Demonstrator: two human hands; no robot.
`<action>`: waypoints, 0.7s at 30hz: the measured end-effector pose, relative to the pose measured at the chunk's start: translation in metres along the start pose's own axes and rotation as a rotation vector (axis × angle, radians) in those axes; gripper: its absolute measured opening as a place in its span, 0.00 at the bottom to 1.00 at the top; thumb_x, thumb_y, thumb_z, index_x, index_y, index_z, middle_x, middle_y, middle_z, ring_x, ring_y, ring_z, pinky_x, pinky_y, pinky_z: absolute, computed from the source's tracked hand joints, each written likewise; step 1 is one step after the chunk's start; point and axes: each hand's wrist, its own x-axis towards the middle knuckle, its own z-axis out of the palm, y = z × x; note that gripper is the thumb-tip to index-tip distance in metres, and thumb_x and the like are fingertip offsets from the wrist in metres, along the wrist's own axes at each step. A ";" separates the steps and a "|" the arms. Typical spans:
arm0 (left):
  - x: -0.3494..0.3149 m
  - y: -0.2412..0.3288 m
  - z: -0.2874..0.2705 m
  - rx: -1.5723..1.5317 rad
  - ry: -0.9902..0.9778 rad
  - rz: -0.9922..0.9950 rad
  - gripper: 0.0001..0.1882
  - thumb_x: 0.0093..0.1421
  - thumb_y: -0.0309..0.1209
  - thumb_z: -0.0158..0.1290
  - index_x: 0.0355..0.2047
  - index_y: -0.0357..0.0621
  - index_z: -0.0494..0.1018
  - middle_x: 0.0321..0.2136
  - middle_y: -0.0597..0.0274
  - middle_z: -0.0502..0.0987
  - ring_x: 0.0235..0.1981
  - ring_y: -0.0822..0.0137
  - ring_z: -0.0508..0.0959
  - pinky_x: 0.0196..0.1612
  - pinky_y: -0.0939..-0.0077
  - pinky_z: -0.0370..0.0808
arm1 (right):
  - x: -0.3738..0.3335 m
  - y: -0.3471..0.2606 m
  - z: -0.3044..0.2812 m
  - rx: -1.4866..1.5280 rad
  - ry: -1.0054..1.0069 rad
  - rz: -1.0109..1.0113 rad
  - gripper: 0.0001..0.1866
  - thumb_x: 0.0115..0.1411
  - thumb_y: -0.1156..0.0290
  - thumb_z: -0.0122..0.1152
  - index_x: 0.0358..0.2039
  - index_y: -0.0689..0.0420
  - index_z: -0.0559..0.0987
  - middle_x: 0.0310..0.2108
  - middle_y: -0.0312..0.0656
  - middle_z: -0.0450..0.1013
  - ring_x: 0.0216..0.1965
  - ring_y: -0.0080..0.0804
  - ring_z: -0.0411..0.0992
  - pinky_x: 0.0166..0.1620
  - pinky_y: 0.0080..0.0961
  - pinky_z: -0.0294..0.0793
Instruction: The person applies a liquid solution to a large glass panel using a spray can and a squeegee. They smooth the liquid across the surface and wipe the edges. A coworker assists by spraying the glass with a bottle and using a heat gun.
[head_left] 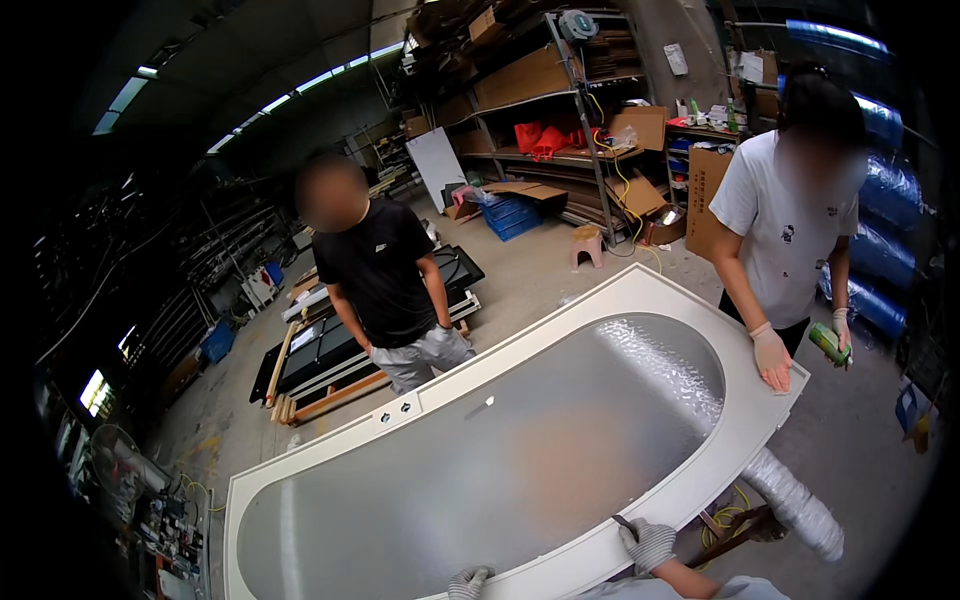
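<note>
One cream-framed frosted panel (pixel 440 470); grey floor (pixel 505 275), loaded shelves (pixel 584 115).

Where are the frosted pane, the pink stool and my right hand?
Frosted pane (pixel 475 460), head view: middle of its surface.
Pink stool (pixel 587 236), head view: seat.
Right hand (pixel 653 545), head view: back of striped glove.

Dim left side, glare on pane (pixel 470 450), black curved edges
</note>
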 end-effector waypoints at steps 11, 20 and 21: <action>-0.005 0.216 0.154 0.247 -0.410 0.532 0.25 0.64 0.47 0.48 0.56 0.46 0.70 0.57 0.52 0.71 0.59 0.52 0.69 0.63 0.62 0.62 | -0.012 0.026 0.009 0.204 0.240 -0.107 0.19 0.60 0.49 0.55 0.31 0.52 0.79 0.16 0.47 0.74 0.20 0.50 0.74 0.26 0.47 0.71; -0.015 0.178 0.113 0.157 -0.321 0.314 0.20 0.63 0.41 0.51 0.52 0.46 0.73 0.50 0.54 0.77 0.53 0.57 0.74 0.58 0.68 0.68 | -0.006 0.014 -0.006 0.204 0.115 -0.026 0.19 0.61 0.50 0.54 0.36 0.53 0.79 0.22 0.47 0.77 0.24 0.48 0.77 0.31 0.44 0.74; -0.023 0.165 0.094 0.116 -0.274 0.225 0.17 0.63 0.39 0.52 0.50 0.46 0.76 0.48 0.57 0.79 0.51 0.60 0.76 0.57 0.70 0.70 | -0.005 0.011 -0.007 0.173 0.065 -0.037 0.19 0.61 0.50 0.53 0.36 0.53 0.79 0.22 0.47 0.77 0.24 0.48 0.76 0.31 0.45 0.73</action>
